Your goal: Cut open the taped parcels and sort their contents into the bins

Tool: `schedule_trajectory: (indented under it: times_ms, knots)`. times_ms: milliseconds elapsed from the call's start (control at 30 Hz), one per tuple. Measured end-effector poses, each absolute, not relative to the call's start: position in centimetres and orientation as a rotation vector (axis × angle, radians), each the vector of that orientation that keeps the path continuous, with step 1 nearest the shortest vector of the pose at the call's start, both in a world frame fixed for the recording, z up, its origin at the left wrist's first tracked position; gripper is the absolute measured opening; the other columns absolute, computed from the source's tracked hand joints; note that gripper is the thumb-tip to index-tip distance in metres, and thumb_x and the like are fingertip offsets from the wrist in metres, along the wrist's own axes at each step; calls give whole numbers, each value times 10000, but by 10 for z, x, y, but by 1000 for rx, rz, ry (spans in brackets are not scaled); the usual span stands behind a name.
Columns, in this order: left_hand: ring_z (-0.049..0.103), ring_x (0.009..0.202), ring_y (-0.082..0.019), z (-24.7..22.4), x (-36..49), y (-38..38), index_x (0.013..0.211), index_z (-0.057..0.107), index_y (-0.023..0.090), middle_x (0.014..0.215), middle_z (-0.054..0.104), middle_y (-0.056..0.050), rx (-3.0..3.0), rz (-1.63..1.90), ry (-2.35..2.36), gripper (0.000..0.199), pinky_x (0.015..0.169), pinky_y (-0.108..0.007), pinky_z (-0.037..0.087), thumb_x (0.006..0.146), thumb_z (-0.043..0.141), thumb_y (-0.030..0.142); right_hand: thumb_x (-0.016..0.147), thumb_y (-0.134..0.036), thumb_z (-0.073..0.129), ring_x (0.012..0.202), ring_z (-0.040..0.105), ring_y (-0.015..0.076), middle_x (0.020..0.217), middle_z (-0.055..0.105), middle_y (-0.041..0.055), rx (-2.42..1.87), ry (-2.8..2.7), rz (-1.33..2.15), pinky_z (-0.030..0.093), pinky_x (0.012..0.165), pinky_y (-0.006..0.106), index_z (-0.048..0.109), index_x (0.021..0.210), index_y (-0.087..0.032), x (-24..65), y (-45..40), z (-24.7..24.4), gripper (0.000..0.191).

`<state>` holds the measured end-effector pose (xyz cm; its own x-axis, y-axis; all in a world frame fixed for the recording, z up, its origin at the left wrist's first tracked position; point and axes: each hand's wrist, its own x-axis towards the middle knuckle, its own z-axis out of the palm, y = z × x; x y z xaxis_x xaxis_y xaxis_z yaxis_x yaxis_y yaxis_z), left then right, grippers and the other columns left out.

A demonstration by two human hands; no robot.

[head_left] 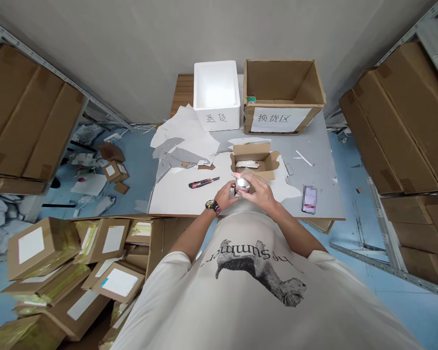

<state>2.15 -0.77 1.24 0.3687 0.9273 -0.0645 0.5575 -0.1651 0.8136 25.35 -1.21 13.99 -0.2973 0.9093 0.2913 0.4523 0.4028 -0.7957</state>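
Both of my hands hold a small round jar with a shiny silver lid [243,183] above the table, close to my chest. My left hand [226,195], with a wristwatch on its wrist, grips the jar from the left. My right hand [258,190] curls over it from the right. A scrap of pink lies against the jar's far side. Just beyond my hands stands a small open cardboard box [253,163] holding white paper. A red and black utility knife [203,183] lies on a white sheet [182,199] to the left of my left hand.
Grey and white paper scraps litter the grey table [314,165]. At its back stand a white foam box [216,95] and a cardboard box [282,82]. A blurred rectangular item [309,199] lies at the right. Shelves of cardboard boxes [390,126] flank the table; parcels [73,267] are stacked at lower left.
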Motion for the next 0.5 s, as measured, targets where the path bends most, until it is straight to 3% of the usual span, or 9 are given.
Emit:
schedule_trajectory:
  times_ms: [200,333,500]
  knots:
    - [724,1285,-355,11,28,-10,1472,598,216,1384,740,-147,1881,603,1266,696,1107,-495,590,848,871,362,1082,-308,652,1297,731,349,1461,780,114,-1245,-2165,734,593,1142,501,684,1597,-295,259,-26,107,516]
    - [727,1267,-340,12,32,-14,1577,558,219,1457,722,-145,1869,603,1270,869,1130,-499,587,778,891,291,1095,-360,693,1316,670,380,1408,792,147,-1372,-2288,641,568,1118,507,722,1540,-248,264,-36,75,460]
    - [733,1228,-341,9,33,-13,1647,527,203,1498,710,-159,1823,616,1306,979,1131,-520,589,765,932,339,1136,-428,656,1281,628,388,1408,767,179,-1447,-2396,523,537,1072,513,771,1457,-221,272,-40,51,399]
